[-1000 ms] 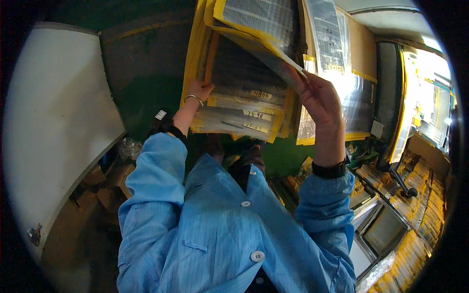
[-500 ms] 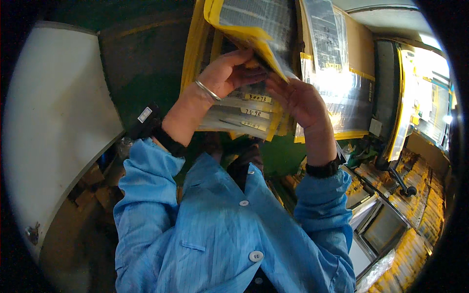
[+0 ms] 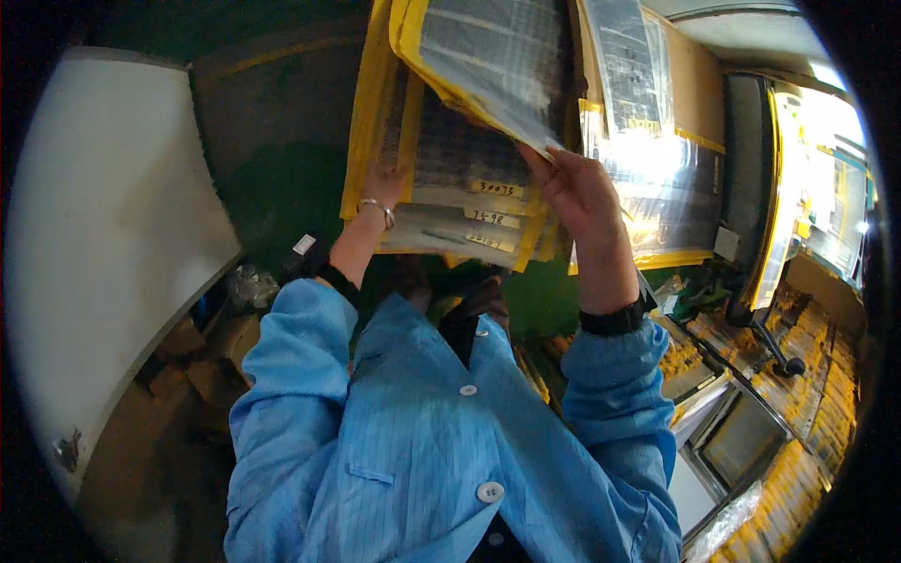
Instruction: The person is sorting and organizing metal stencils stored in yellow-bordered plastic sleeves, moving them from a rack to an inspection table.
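A stack of dark, patterned sheets (image 3: 469,145) with yellow borders lies in front of me. Small labels with handwriting show along its near edges. The top sheet (image 3: 497,56) is lifted at its near right corner. My right hand (image 3: 584,190) pinches that corner between thumb and fingers, so the sheet tilts up and bares the one beneath. At the stack's left side, my left hand (image 3: 383,183) rests on or just above the yellow border; its fingers are blurred, and their grip cannot be made out.
Right of the stack lie more yellow-edged sheets (image 3: 690,188) under shiny clear plastic, beside brown cardboard (image 3: 696,84). A white panel (image 3: 131,188) stands at far left. Lower right hold a metal frame (image 3: 741,436) and rows of yellow-edged items (image 3: 798,375). Cardboard pieces (image 3: 197,361) lie lower left.
My left hand has let go of the top sheet and moved left and down to the stack's left border. The right hand keeps the corner, and the sheet now hangs flatter.
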The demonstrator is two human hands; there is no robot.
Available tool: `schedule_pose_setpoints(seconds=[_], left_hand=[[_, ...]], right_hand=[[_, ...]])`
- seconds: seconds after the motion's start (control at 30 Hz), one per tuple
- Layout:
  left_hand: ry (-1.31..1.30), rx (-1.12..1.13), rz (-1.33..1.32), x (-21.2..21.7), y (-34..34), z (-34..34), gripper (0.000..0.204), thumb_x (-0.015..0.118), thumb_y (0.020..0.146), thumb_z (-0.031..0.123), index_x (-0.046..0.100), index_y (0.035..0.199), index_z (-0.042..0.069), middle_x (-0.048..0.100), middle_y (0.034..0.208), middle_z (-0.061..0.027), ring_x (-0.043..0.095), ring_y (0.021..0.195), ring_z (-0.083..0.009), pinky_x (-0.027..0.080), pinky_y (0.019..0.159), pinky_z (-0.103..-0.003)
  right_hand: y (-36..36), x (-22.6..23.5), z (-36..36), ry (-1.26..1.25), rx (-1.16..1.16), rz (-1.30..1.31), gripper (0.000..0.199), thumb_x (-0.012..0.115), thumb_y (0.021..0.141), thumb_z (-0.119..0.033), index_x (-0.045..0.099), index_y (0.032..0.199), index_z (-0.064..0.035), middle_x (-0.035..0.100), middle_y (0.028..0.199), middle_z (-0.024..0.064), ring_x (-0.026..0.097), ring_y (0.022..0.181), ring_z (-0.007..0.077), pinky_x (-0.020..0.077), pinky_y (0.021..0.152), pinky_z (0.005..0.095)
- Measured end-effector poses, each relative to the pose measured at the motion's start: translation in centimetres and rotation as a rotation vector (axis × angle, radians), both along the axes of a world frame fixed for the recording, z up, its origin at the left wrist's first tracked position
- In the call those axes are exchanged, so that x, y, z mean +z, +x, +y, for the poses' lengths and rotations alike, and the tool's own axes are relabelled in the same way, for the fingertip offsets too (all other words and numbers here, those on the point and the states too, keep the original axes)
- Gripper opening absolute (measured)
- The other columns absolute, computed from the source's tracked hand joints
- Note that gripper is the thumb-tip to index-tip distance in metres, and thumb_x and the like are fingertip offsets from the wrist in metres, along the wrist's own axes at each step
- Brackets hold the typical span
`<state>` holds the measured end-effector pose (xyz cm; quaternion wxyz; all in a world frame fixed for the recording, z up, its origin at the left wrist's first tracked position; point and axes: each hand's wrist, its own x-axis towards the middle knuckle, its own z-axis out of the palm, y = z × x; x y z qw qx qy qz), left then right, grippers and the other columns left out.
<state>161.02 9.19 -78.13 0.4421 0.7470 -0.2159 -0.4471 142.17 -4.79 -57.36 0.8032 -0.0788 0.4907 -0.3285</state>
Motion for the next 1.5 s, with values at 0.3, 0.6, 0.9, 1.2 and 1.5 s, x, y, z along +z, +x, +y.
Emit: schedule_pose_setpoints(seconds=[0.3,0.6,0.9,1.2,1.5], left_hand=[[0.395,-0.218,-0.008,-2.6,0.5,0.8,0.033,0.065,0.074,0.031,0.063,0.082,-0.001,0.063,0.071,-0.0110,0.061,0.071,-0.0208,0.046,0.063,-0.033],[-0.298,0.038,1.077,9.3,-0.6,-4.3,0.033,0.049,0.085,0.016,0.046,0.112,-0.003,0.054,0.110,-0.0143,0.055,0.096,-0.0261,0.049,0.080,-0.042],[-0.427,0.078,1.250,15.7,0.5,-9.0,0.028,0.040,0.088,0.012,0.046,0.107,-0.008,0.055,0.105,-0.0180,0.055,0.098,-0.0296,0.046,0.088,-0.047],[-0.306,0.121,0.329,8.6,3.0,-6.4,0.022,0.050,0.085,0.022,0.057,0.099,0.006,0.060,0.092,-0.0098,0.060,0.085,-0.0251,0.048,0.069,-0.035],[0.255,-0.099,-0.338,-2.7,5.0,3.8,0.031,0.066,0.070,0.025,0.059,0.091,0.003,0.061,0.085,-0.0160,0.060,0.079,-0.0293,0.047,0.068,-0.036]], right_hand=[[-0.5,1.7,-0.7,0.028,-0.010,-0.085,0.023,0.039,0.081,0.008,0.039,0.100,0.0198,0.045,0.111,0.0281,0.051,0.102,0.0362,0.0455,0.092,0.0402],[-1.7,-2.5,0.9,0.108,0.139,-0.085,0.024,0.044,0.081,0.002,0.042,0.103,0.0107,0.049,0.107,0.0230,0.054,0.098,0.0337,0.0474,0.088,0.0401],[-0.3,1.4,0.3,0.095,0.286,-0.113,0.029,0.045,0.081,-0.003,0.042,0.109,0.0049,0.053,0.104,0.0198,0.053,0.099,0.0314,0.0456,0.088,0.0421],[-0.7,-2.0,-2.2,-0.192,0.116,0.077,0.035,0.037,0.082,0.007,0.027,0.111,0.0246,0.035,0.120,0.0335,0.040,0.113,0.0389,0.0343,0.101,0.0407],[-2.2,-3.5,-1.3,-0.676,0.611,0.351,0.022,0.049,0.083,0.000,0.048,0.099,0.0144,0.054,0.100,0.0186,0.054,0.094,0.0222,0.0480,0.085,0.0283]])
